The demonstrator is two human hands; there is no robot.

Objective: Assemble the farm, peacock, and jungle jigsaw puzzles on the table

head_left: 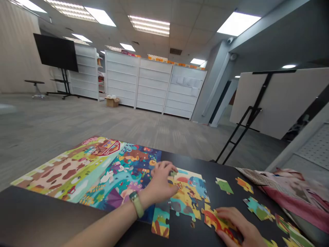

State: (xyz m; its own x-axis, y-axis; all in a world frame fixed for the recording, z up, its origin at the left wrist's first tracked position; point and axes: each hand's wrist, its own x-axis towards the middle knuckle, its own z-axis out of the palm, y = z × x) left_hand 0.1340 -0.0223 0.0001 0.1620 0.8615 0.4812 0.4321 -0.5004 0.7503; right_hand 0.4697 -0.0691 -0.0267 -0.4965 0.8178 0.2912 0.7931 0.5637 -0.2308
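On a black table lies a partly joined jigsaw puzzle (183, 193) with animals on a yellow and blue ground. My left hand (162, 183), with a green watch on its wrist, rests over the puzzle's left edge, thumb and fingers apart around a piece at the upper left corner; its grip there is partly hidden. My right hand (238, 224) has its thumb and fingers around a red and yellow puzzle section (214, 219), which lies just right of the joined part with a gap between them.
Two finished picture boards (102, 175) lie at the left. Loose pieces, including a green one (224, 185) and a teal one (258, 208), are spread at the right. Beyond them is a pink and patterned cloth (295, 195). An easel (246, 120) stands behind the table.
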